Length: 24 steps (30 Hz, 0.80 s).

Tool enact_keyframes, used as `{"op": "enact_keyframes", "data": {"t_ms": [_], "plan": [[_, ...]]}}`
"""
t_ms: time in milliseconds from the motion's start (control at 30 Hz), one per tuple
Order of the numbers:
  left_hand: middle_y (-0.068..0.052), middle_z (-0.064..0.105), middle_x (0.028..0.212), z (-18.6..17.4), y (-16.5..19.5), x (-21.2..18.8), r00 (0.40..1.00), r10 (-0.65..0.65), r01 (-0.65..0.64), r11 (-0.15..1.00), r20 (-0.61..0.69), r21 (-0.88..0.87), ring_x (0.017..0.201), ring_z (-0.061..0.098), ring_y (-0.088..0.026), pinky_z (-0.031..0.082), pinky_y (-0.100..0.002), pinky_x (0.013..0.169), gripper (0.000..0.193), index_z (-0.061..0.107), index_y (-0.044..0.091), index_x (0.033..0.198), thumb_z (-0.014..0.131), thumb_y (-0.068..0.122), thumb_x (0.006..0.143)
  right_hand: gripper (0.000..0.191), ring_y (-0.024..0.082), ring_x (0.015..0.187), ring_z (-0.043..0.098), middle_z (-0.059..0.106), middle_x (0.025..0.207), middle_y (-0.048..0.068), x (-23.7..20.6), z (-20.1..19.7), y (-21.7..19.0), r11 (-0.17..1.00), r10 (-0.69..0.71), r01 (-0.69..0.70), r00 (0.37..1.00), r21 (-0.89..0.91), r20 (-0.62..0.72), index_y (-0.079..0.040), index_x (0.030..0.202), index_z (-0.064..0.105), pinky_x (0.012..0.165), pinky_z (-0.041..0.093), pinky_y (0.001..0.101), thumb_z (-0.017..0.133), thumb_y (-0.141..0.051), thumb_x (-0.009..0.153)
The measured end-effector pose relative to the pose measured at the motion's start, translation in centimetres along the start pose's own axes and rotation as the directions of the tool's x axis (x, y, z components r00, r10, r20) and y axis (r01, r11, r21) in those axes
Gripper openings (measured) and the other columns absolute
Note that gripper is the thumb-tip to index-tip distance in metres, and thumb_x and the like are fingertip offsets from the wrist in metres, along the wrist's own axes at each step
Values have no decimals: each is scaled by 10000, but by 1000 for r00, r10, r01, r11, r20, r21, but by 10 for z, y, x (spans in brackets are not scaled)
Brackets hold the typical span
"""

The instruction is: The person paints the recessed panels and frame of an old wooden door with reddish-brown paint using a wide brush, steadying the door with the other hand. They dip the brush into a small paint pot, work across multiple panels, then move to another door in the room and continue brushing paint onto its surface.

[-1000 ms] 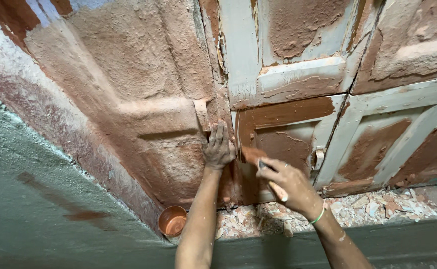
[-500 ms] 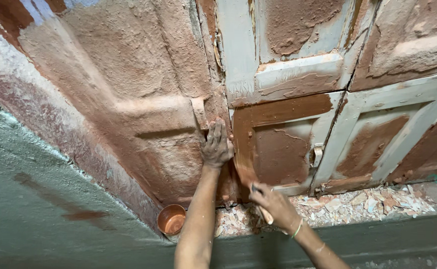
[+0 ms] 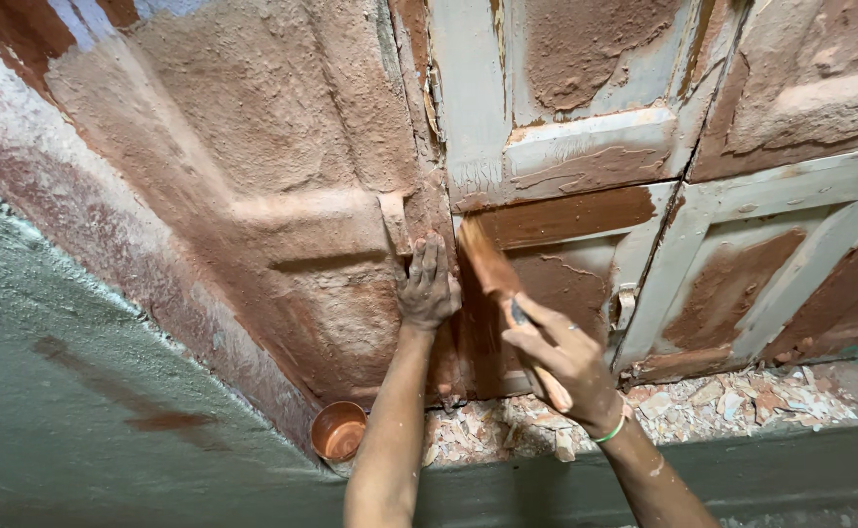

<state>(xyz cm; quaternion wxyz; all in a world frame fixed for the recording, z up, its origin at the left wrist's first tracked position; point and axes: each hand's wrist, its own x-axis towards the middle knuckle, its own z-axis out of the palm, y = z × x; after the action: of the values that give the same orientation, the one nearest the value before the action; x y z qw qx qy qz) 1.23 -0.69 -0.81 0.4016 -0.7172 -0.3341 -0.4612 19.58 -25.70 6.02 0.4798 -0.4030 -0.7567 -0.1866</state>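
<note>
My left hand presses flat against the wall beside the door frame, fingers spread upward, coated in reddish dust. My right hand is shut on a paintbrush with a pale wooden handle. Its rust-brown bristles touch the left edge of the lower door panel, just right of my left hand. That panel is wet brown along the top and left side. The old wooden door shows peeling pale paint and brown patches.
A small round bowl of brown paint sits on the floor at the wall's foot. Paint chips and rubble litter the ground below the door. A metal latch hangs on the door's middle stile. Grey concrete spreads at left.
My right hand dipped low near the floor half a second ago, then rose. The brush is now up against the panel's left edge. My left hand stayed on the wall.
</note>
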Motion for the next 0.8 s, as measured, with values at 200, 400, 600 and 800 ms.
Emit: {"op": "enact_keyframes", "data": {"t_ms": [200,400,600,800], "plan": [[-84,219,1696,2,-1,1,1000,8,-8,1000,-12,20,1588,173,-234,-52,-529,1295,625,407,101,1568,330,349,999,182,347,1127,686,593,1353,223,-18,33,10,997,8,-4,998,-74,56,-140,1061,738,856,627,365,755,-202,891],[-111,283,1682,-1,0,1,1000,-18,18,1000,8,14,1575,220,-249,-19,-514,1292,659,400,25,1570,370,303,973,317,343,1177,644,588,1451,86,-115,78,1,955,280,-286,783,-78,556,-172,1132,689,980,574,433,704,-49,841],[-93,279,1680,-3,0,0,997,-6,4,1000,-71,-24,1573,223,-231,-35,-571,1300,687,382,32,1573,382,298,939,525,326,1237,584,543,1444,48,-111,69,5,868,419,-461,488,-181,766,-188,1233,643,1063,509,434,810,-112,741],[-106,298,1670,2,0,-1,1000,-22,22,1000,-21,-6,1574,232,-235,-28,-529,1291,663,410,40,1563,370,325,967,246,335,1188,667,633,1391,146,-13,18,5,990,110,-125,975,65,195,-176,1091,720,954,604,372,744,-111,855]]}}
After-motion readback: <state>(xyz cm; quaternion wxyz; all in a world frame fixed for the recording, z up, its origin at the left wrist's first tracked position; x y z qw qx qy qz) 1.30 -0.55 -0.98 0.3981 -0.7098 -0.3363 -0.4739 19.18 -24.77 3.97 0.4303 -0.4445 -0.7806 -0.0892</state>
